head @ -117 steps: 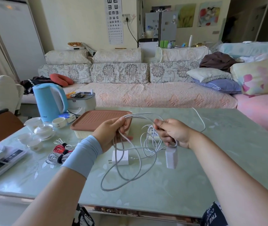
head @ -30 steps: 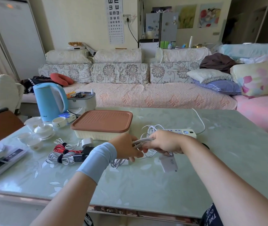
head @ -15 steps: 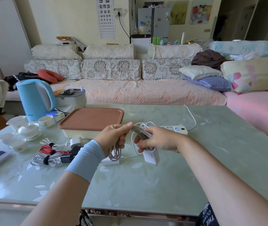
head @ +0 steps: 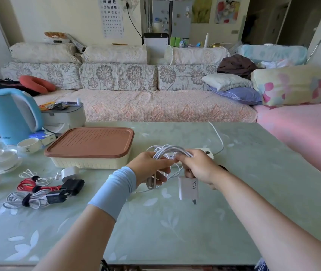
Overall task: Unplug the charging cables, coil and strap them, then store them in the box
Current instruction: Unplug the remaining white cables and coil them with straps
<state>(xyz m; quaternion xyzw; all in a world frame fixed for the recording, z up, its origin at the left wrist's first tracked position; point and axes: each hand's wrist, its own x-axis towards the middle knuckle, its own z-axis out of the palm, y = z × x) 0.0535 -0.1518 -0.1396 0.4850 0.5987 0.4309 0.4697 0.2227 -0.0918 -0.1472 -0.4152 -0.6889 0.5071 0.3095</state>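
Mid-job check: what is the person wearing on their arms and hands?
The left hand and right hand are bare: no gloves, no visible rings or watch. A light blue sleeve wraps the left forearm just above the wrist. The right forearm is uncovered.

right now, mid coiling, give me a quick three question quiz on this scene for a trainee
1. True or false: the box has its lid on.
2. The white cable coil is held by: A the left hand only, B the right hand only, C both hands.
3. What hangs below the right hand?
Key: 1 true. 2 C. 3 the white charger marked 90W.
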